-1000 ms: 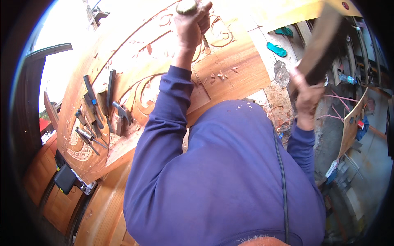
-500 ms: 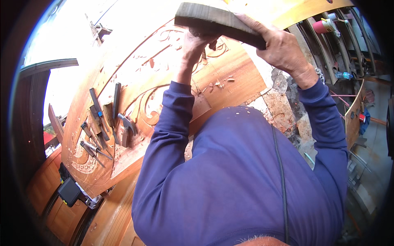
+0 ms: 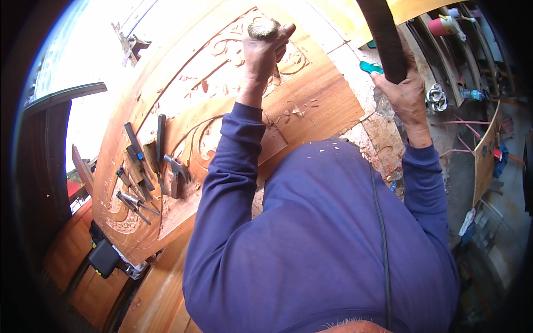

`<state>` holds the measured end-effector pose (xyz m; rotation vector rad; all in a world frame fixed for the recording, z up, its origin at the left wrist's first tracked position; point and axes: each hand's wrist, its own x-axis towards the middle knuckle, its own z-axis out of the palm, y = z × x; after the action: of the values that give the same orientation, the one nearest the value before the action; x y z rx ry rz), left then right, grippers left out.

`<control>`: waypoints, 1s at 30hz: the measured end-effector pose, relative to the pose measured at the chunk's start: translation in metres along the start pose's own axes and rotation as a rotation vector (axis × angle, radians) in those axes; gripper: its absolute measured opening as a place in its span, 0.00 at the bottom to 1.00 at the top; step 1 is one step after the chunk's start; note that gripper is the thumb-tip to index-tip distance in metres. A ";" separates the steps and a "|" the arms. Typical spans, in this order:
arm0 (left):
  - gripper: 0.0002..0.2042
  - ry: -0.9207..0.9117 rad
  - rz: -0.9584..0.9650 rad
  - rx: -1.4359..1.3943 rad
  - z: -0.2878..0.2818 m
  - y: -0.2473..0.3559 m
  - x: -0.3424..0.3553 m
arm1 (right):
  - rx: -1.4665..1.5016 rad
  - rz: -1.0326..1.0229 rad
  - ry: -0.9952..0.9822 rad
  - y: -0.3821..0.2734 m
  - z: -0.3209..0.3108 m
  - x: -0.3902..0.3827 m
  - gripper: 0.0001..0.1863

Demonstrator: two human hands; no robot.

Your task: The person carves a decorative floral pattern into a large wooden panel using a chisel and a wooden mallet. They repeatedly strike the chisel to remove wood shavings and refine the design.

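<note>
Being held upright in the left hand (image 3: 265, 53), the round-butted wooden-handled chisel (image 3: 262, 29) is standing on the carved reddish wooden panel (image 3: 311, 94); the dark wooden mallet (image 3: 383, 39), gripped in the right hand (image 3: 408, 97), is being held up to its right.

1. Carved wood panel (image 3: 311, 105): reddish-brown, with paler scrolling leaf relief.
2. Chisel handle (image 3: 262, 29): worn grey-tan.
3. Mallet (image 3: 383, 39): dark brown.
4. Sleeves and top (image 3: 311, 244): dark blue.
5. Chisels (image 3: 141, 166) on panel: dark grey.
6. Small object (image 3: 371, 67): turquoise.
</note>
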<state>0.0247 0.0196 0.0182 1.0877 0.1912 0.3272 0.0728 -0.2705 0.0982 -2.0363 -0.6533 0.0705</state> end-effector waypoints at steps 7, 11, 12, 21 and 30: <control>0.10 0.176 0.043 0.050 0.012 0.006 0.003 | 0.095 0.095 0.086 -0.006 -0.017 -0.006 0.40; 0.10 0.129 0.083 0.091 0.020 0.006 -0.003 | 0.048 0.095 0.117 -0.009 -0.038 0.007 0.16; 0.10 0.155 0.089 0.090 0.020 0.004 -0.003 | 0.035 0.052 0.128 -0.014 -0.039 0.011 0.14; 0.16 0.295 0.161 -0.054 0.009 0.006 0.005 | 0.169 -0.240 0.274 -0.066 -0.058 0.056 0.10; 0.13 0.292 0.303 0.151 0.011 -0.014 -0.009 | 0.222 -0.413 0.334 -0.055 -0.003 0.076 0.18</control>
<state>0.0226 0.0011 0.0110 1.2173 0.3158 0.7550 0.1160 -0.2150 0.1603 -1.6166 -0.7980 -0.4130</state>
